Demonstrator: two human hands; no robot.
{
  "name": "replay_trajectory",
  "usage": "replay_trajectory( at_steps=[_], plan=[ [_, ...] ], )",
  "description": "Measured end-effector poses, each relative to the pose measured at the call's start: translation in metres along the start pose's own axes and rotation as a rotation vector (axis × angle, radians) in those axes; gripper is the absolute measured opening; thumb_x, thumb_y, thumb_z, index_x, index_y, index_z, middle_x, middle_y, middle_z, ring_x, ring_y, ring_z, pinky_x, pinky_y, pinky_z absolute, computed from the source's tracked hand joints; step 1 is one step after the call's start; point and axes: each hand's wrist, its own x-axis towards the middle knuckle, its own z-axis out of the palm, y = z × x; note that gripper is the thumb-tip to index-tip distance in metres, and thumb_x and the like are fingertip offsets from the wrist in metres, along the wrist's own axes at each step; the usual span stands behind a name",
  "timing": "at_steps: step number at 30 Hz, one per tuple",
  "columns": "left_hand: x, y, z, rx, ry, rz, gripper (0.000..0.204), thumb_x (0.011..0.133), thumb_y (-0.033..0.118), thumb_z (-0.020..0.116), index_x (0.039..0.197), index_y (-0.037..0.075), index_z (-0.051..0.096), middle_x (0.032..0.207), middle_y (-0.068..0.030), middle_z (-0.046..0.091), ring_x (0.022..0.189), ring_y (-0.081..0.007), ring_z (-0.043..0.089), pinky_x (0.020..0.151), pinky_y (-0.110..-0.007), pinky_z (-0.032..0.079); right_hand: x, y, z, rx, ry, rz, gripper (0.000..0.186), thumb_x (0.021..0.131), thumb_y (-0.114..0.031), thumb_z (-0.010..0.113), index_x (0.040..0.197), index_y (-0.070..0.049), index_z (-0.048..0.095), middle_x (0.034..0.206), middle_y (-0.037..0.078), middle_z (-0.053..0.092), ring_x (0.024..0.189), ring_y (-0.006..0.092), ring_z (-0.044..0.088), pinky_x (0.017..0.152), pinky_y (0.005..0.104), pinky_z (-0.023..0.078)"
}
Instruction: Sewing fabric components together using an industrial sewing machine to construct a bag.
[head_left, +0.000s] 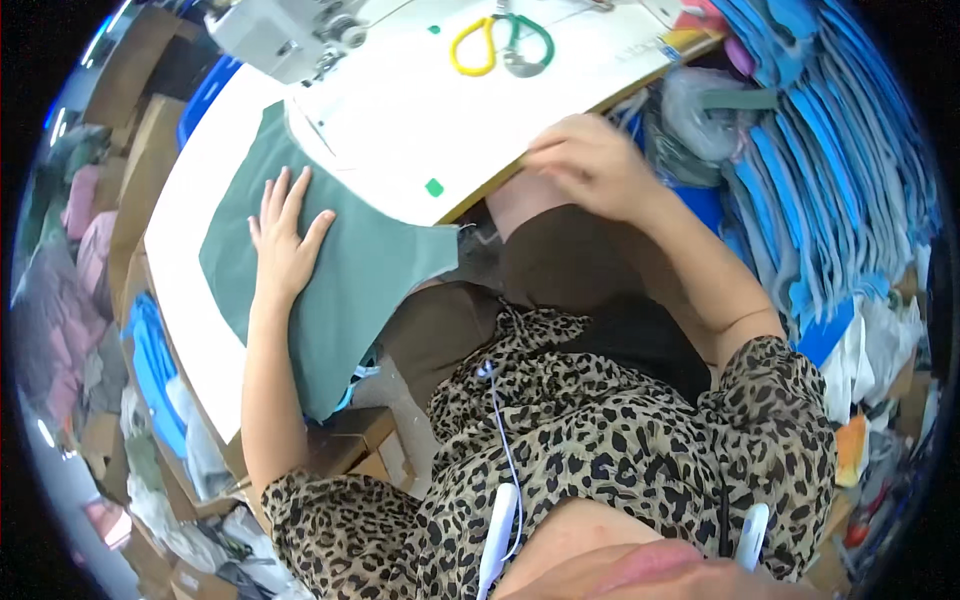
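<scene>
White tabletop [400, 130] backed green fabric [355, 270], left hand [287, 240] splayed atop. It seemed limp, light, best grasped past those fingertips [302, 178]; right hand [595, 165] blurred, grip unclear.

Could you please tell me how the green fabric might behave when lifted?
The fabric is probably floppy, since part extends past the table. It looks thin, so likely light for its size. Its smooth surface suggests it may slide.
</scene>
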Motion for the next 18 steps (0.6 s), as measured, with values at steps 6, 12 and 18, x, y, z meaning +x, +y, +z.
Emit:
replay_trajectory(
  at_steps=[6, 12, 18],
  plan=[
    [0.018, 0.005, 0.010, 0.011, -0.033, 0.029, 0.065, 0.094, 0.055, 0.055, 0.150, 0.026, 0.040, 0.160, -0.0091, 0.027, 0.149, -0.0298, 0.019, 0.117, -0.063, 0.009, -0.111, 0.054, -0.103, -0.453, 0.389, 0.650, 0.013, 0.089, -0.007, 0.063, 0.098, -0.003, 0.070, 0.099, 0.011, 0.069, 0.091, 0.0267, 0.067, 0.081, 0.0333, 0.052],
    [0.010, -0.004, 0.007, 0.039, -0.037, -0.025, 0.065, 0.093, 0.053, 0.056, 0.150, 0.026, 0.040, 0.160, -0.0078, 0.027, 0.150, -0.0283, 0.016, 0.118, -0.061, 0.008, -0.101, 0.084, -0.114, -1.153, 0.311, 0.711, 0.027, 0.081, -0.007, 0.065, 0.106, -0.016, 0.071, 0.124, 0.009, 0.062, 0.120, 0.0308, 0.054, 0.098, 0.0416, 0.045],
    [0.006, 0.013, 0.005, -0.056, -0.053, -0.042, 0.064, 0.094, 0.049, 0.059, 0.149, 0.020, 0.041, 0.159, -0.0113, 0.028, 0.150, -0.0302, 0.015, 0.118, -0.059, 0.009, -0.123, 0.144, -0.155, -1.026, 0.436, 0.477, 0.022, 0.073, -0.003, 0.064, 0.087, -0.016, 0.075, 0.121, 0.008, 0.065, 0.115, 0.0318, 0.056, 0.100, 0.0438, 0.042]
  ],
)
